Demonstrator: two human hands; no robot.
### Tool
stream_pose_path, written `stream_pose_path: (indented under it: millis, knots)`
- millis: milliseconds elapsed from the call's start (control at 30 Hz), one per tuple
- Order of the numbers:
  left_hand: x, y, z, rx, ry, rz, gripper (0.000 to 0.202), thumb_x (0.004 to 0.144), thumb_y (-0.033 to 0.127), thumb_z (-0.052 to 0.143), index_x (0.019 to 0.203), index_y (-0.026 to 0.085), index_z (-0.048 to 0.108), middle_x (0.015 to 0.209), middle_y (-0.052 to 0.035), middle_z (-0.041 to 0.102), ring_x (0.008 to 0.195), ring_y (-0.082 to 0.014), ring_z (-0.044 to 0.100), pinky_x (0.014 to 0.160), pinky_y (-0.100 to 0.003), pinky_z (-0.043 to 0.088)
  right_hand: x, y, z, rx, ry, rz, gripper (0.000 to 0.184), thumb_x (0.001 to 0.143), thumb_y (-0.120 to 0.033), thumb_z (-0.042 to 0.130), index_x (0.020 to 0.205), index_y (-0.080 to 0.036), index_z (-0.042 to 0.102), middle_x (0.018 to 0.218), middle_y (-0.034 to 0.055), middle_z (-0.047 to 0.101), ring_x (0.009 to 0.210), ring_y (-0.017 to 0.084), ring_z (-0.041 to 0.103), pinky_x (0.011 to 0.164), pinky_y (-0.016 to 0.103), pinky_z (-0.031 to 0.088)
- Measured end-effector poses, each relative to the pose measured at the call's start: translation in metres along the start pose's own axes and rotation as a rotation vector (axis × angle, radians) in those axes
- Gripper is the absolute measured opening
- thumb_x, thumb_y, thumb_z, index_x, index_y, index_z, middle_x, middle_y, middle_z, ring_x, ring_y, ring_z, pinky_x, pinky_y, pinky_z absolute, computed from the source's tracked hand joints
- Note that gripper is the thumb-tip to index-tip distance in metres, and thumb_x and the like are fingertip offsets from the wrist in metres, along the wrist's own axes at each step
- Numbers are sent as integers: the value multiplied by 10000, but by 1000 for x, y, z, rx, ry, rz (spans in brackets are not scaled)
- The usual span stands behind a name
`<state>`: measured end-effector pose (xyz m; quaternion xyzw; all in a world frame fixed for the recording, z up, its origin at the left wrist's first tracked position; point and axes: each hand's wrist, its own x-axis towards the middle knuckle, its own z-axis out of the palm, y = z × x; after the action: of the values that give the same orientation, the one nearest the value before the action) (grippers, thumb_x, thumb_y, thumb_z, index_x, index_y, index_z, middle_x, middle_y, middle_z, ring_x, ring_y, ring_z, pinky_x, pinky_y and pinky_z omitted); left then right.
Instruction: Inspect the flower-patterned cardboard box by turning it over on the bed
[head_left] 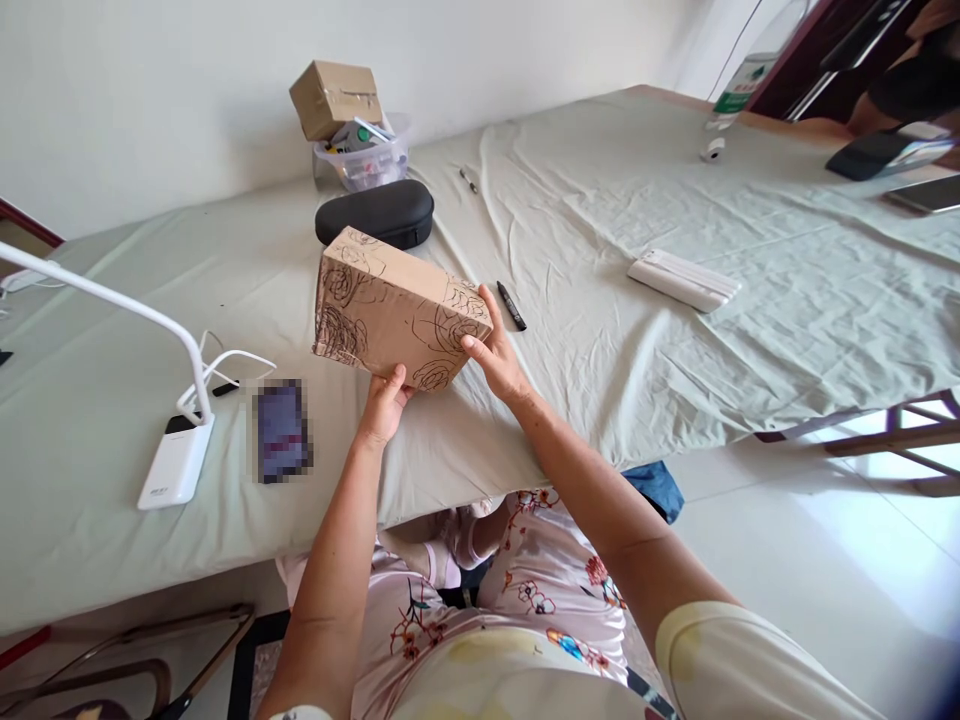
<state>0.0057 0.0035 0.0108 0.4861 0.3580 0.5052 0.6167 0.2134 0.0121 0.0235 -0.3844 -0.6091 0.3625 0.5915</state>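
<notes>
Between both hands I hold a brown cardboard box (386,325), tilted above the table. Black scribbled swirls cover parts of its top and front faces. My left hand (386,402) grips the lower front edge, thumb on the front face and the other fingers mostly hidden underneath. At the right end, my right hand (491,350) is closed round a corner, its thumb on the front and fingers on the far side. Just right of the box lies a black marker pen (511,306). Behind the box sits a black zip case (375,213).
A plastic basket (367,165) with a small carton (335,100) stands by the wall. On the left are a white power bank (176,460) and a blurred-out phone (283,430). A white ridged object (684,279), a bottle (742,90) and another pen (468,180) lie rightward or farther back.
</notes>
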Motion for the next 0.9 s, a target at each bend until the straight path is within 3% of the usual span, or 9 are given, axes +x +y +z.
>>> stream_pose_path:
  millis: [133,233,333,400,533,733,800,833,900]
  knots:
    - [0,-6,-7,67,10,-67,758,788,765,769,1257,177,673,1308,-186,747,1184,-350,749,973,-530,658,1,-2,-6,-118,46,-21,1094,877,-898,561,1711,-294,193,1755,96,308,1605,348,352,1298,585,384]
    - [-3,-2,-8,137,-101,-207,812,793,850,697,1170,130,709,1185,-218,779,1031,-352,798,741,-425,698,4,4,-11,-141,107,-64,1042,878,-885,570,1685,-298,270,1716,97,382,1571,356,403,1274,594,409]
    - [-6,4,-8,161,-219,-341,816,766,836,747,1147,115,730,1232,-243,768,967,-337,814,572,-311,658,7,11,-17,-137,139,-47,911,957,-841,469,1674,-310,287,1578,114,550,1448,331,549,1211,596,473]
    - [-7,6,-9,150,-233,-375,812,751,822,774,1162,123,731,1228,-236,773,931,-322,820,531,-282,641,7,13,-19,-150,137,-21,838,988,-816,427,1655,-317,330,1503,116,609,1382,309,604,1195,573,490]
    - [-8,9,-8,172,-253,-409,832,740,878,726,1065,113,754,1146,-236,787,859,-316,822,467,-250,595,3,13,-17,-169,122,-15,779,943,-797,571,1530,-288,517,1445,122,653,1308,301,649,1190,535,495]
    - [-18,26,-2,290,-514,-344,601,835,694,781,1091,150,775,1233,-207,764,980,-310,812,582,-251,607,-1,16,-8,-264,73,10,660,934,-667,677,1431,-239,600,1310,128,722,1153,273,708,1105,499,556]
    - [-19,29,0,288,-446,-206,529,859,643,774,1062,155,773,1183,-185,782,922,-276,810,580,-247,587,0,20,-7,-314,61,29,591,943,-610,668,1394,-231,625,1268,125,733,1099,268,721,1061,498,578]
    - [-19,29,0,275,-349,-105,497,868,631,760,1010,155,766,1118,-168,796,848,-247,802,557,-240,563,0,22,-7,-341,60,39,558,947,-579,661,1381,-229,633,1251,125,737,1071,267,725,1041,499,586]
    - [-16,27,-3,250,-47,136,454,894,617,709,873,164,711,929,-114,793,669,-178,739,515,-229,504,1,26,-7,-384,69,49,516,956,-524,638,1375,-222,635,1225,128,741,1032,265,728,1018,501,595]
